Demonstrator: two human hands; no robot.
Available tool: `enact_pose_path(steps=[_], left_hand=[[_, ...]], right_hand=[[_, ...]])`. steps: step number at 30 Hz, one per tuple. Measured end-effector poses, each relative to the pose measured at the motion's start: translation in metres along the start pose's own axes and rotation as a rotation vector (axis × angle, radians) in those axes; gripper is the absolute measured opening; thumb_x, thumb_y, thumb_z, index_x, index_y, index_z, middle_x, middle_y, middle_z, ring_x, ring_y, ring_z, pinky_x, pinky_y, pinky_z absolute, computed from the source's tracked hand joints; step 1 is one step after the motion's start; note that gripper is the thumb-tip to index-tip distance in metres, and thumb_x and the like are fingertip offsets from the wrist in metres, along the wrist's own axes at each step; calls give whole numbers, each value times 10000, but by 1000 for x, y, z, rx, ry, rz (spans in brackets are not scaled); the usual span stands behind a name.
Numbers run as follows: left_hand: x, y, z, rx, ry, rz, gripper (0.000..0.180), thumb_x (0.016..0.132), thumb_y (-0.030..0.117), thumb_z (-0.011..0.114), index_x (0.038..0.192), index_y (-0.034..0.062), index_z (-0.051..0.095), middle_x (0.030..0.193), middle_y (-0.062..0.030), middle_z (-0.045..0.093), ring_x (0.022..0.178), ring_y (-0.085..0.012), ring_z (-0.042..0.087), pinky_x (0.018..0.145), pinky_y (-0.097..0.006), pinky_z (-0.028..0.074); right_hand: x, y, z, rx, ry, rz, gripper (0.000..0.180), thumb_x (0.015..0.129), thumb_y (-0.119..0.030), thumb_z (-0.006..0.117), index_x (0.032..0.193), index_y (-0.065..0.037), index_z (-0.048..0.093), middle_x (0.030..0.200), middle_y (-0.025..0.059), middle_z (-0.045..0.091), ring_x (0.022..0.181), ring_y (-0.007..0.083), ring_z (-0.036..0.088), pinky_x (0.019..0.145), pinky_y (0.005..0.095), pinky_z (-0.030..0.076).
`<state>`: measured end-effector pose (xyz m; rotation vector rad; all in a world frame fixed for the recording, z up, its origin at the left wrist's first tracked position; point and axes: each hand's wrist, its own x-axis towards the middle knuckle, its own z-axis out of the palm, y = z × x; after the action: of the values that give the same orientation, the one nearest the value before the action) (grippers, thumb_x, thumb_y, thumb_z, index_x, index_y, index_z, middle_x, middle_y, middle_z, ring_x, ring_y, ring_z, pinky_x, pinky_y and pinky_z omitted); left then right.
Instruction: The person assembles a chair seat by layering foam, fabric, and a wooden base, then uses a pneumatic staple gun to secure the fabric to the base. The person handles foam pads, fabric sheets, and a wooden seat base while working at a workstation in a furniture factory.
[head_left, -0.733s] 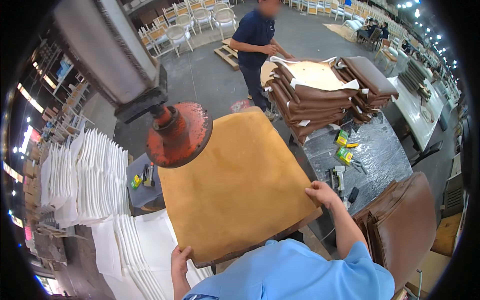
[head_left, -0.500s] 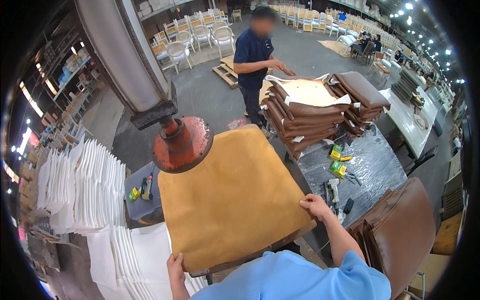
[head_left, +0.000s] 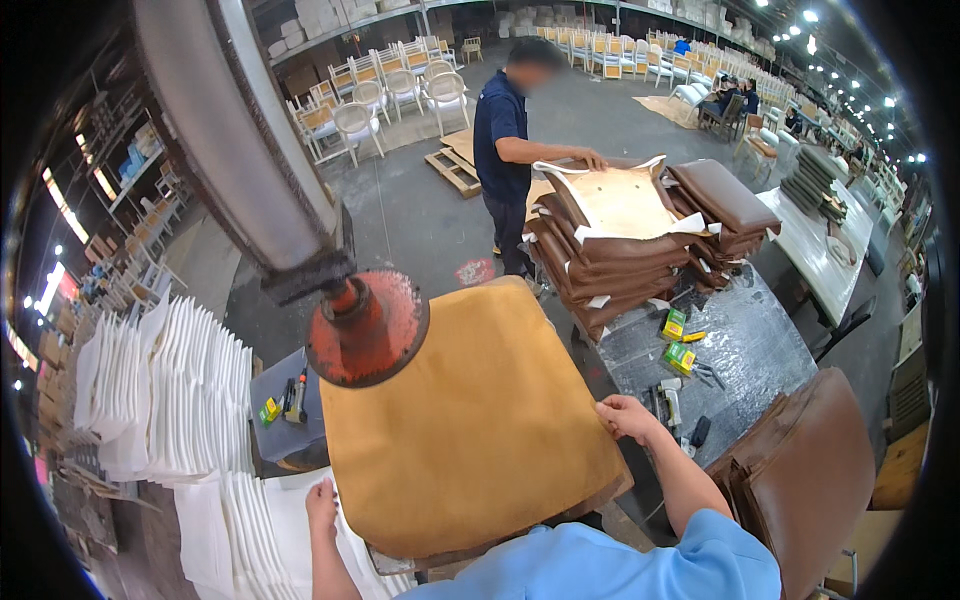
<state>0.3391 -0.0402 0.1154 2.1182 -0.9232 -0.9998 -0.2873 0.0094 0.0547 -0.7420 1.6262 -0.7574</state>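
Note:
A tan sheet point(head_left: 470, 430), leather-like, lies over a seat-shaped form in front of me, its brown near edge curving down. My right hand point(head_left: 625, 417) pinches its right edge between thumb and fingers. Just beside the sheet's left edge is my left hand point(head_left: 321, 508), fingers drawn together; whether they grip the edge or something else is hidden. Over the sheet's far left corner hangs a worn red round press plate point(head_left: 385, 335), fixed under a grey press column point(head_left: 255, 150).
Stacks of white sheets point(head_left: 165, 390) stand left, beside a low table with a tool point(head_left: 297, 400). At right, a metal-topped table point(head_left: 760, 340) bears brown cushions point(head_left: 590, 270), small boxes and a staple gun point(head_left: 668, 400). Brown covers point(head_left: 810, 450) lie nearer. Beyond, a co-worker point(head_left: 505, 150) touches the cushions.
My left hand has moved from the sheet's near left corner up along its left side. The right hand stays at the right edge. The co-worker's hand has come onto the cushion stack.

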Motion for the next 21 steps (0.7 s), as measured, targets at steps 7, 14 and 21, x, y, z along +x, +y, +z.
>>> enact_pose_path(steps=[7, 14, 21], left_hand=[[84, 114, 37, -205, -154, -66, 418, 1137, 456, 615, 1236, 71, 742, 1052, -63, 734, 849, -139, 678, 679, -332, 520], [139, 177, 82, -323, -157, -60, 380, 1136, 424, 620, 1255, 84, 741, 1079, -57, 745, 869, -139, 694, 690, -335, 528], [185, 179, 94, -336, -129, -40, 374, 1133, 421, 628, 1271, 90, 733, 1082, -48, 749, 867, -137, 696, 694, -335, 532]], right_hand=[[126, -85, 37, -17, 93, -265, 530, 1082, -452, 721, 1258, 47, 763, 1064, 88, 789, 959, 185, 720, 840, 364, 567], [222, -140, 62, -89, 212, -262, 566, 1026, -500, 765, 1155, 51, 794, 1006, 133, 798, 956, 223, 743, 876, 385, 565], [245, -170, 83, -156, 323, -214, 490, 1008, -483, 788, 1073, 3, 806, 983, 154, 818, 943, 277, 776, 874, 429, 569]])
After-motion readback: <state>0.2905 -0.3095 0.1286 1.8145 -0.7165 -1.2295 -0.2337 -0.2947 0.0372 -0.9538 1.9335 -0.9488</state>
